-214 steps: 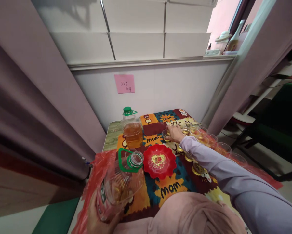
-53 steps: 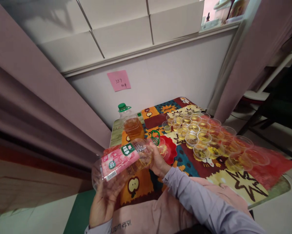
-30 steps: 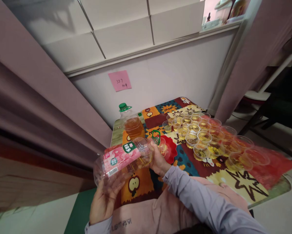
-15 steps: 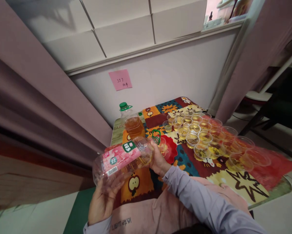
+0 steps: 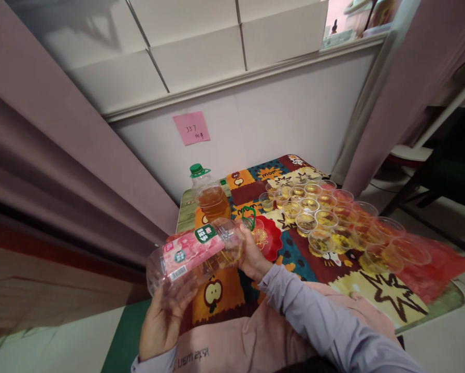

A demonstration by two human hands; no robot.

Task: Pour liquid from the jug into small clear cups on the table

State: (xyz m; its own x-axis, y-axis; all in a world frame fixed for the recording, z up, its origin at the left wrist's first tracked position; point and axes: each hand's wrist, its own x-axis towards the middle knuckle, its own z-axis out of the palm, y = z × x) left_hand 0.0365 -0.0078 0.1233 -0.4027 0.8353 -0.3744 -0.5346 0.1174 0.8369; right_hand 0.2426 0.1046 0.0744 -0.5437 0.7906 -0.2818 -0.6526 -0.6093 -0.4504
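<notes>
A large clear plastic bottle [image 5: 193, 251] with a pink label lies tilted between my hands, its neck pointing right and slightly up. My left hand [image 5: 164, 316] cups the base from below, and my right hand [image 5: 251, 254] is closed around the neck. A green handle ring [image 5: 248, 217] hangs at the bottle's mouth. Some pale amber drink shows inside near the neck. Past the neck, a clear plastic cup [image 5: 258, 228] stands on a red scalloped plate [image 5: 276, 239]. The bottle's mouth is over this cup, partly hidden by my right hand.
Behind the held bottle stands another bottle [image 5: 214, 202] of amber drink with a green cap. Many clear cups [image 5: 310, 205] of yellow drink crowd the table's right side, some on red plastic sheeting [image 5: 446, 264]. A patterned cloth [image 5: 240, 192] covers the table, which meets the wall.
The base of the bottle and my left hand have shifted very slightly left. My right hand keeps its place at the neck, and the cups have not moved.
</notes>
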